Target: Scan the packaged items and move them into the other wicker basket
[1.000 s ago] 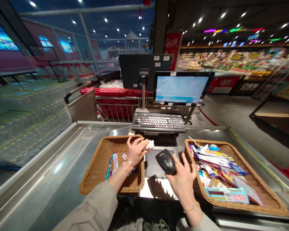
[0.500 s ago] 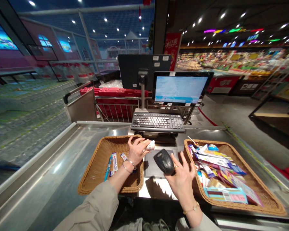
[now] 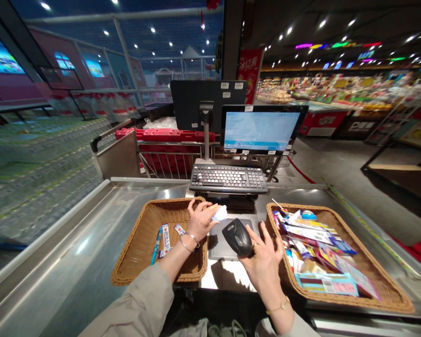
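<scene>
My left hand [image 3: 199, 220] is closed on a small white item [image 3: 219, 213], held over the right rim of the left wicker basket [image 3: 140, 243]. A blue pen and a few small packets [image 3: 165, 236] lie inside that basket. A black barcode scanner [image 3: 237, 236] sits in my right hand [image 3: 264, 260], which grips it from below with the fingers partly spread. The scanner's head points toward the white item, a short gap away. Both are above a dark pad [image 3: 224, 243] on the steel counter.
The right wicker basket [image 3: 372, 285] holds several colourful packets [image 3: 315, 248]. Behind the pad stand a keyboard [image 3: 228, 178], a lit touchscreen [image 3: 261, 130] and a second monitor's back [image 3: 206, 98]. A steel counter [image 3: 73, 262] stretches left; red shopping carts [image 3: 164, 140] stand behind.
The scanner and my right hand have shifted slightly left, closer to the white item. My left hand has turned the item a little. The view has drifted slightly.
</scene>
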### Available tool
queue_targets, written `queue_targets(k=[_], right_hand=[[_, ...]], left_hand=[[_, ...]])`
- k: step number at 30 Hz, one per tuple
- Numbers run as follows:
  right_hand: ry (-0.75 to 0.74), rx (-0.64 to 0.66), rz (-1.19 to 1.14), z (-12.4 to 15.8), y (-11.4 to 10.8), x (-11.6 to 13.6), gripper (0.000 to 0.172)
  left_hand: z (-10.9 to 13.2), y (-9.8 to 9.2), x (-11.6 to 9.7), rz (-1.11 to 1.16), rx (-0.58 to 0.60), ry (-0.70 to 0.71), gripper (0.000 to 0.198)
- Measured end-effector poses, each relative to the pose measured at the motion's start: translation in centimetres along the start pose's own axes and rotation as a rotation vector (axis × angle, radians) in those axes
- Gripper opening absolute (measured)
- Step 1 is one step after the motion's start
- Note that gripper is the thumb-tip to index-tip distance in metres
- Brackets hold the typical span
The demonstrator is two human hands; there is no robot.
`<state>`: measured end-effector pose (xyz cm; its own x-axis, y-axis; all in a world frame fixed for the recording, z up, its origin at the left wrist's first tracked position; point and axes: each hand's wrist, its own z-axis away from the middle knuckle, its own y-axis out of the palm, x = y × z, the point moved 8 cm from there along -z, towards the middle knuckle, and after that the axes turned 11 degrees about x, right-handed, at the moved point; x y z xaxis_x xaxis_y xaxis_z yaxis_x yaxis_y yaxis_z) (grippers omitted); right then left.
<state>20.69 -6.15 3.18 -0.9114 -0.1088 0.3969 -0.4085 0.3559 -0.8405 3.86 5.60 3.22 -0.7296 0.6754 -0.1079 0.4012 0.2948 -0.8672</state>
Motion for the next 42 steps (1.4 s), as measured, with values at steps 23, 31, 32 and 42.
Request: queue_targets(k=[23,31,32,42], right_hand=[[0.018,0.008,0.025,0.9,-2.0,-1.2,0.018],[0.012,-0.01,0.05,1.2,-2.5,-1.3,0.015],[0.011,-0.01,0.055,1.2,-2.5,-1.3,0.015],[0.035,-0.039,0.093,1.6,-2.8,-2.7,0.03]], left_hand=[[-2.4,0.6,-2.6,0.075,0.019,0.056,0.037],[-2.9,0.9,-2.7,0.064,0.017,0.042,0.041],[-2.9,0.9,-2.7,0.062,0.014,0.043,0.041],[-3.6,0.6,-3.4,0.022,-0.008,0.078,0.04]])
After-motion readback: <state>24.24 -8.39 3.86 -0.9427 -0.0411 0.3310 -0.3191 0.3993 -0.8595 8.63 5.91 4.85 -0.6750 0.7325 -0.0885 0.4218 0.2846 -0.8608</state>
